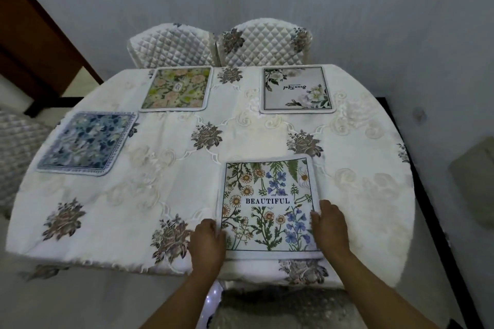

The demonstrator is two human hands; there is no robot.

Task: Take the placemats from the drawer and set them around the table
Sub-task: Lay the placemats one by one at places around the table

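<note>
At the near edge of the tabletop [112, 222], which is covered by a cream embroidered cloth with grey-brown rose motifs, lies a square wildflower placemat printed with the word BEAUTIFUL [268, 208]. The left hand [207, 242] rests at its left border and the right hand [330, 227] at its right border, palms down; the fingers of both lie loosely curled against the mat's edges, touching it without clamping it. The mat lies flat, its near side close to the table's rim.

Farther off, at the left side, a square blue-and-white floral placemat [87, 143] lies slightly askew. Beyond it, at the far edge, sit a green-and-pink floral placemat [176, 88] and, well apart to its right, a pale grey placemat with white blossoms and script lettering [296, 89]. Behind these stand two chairs with quilted cream covers [222, 44], side by side against a grey wall.
</note>
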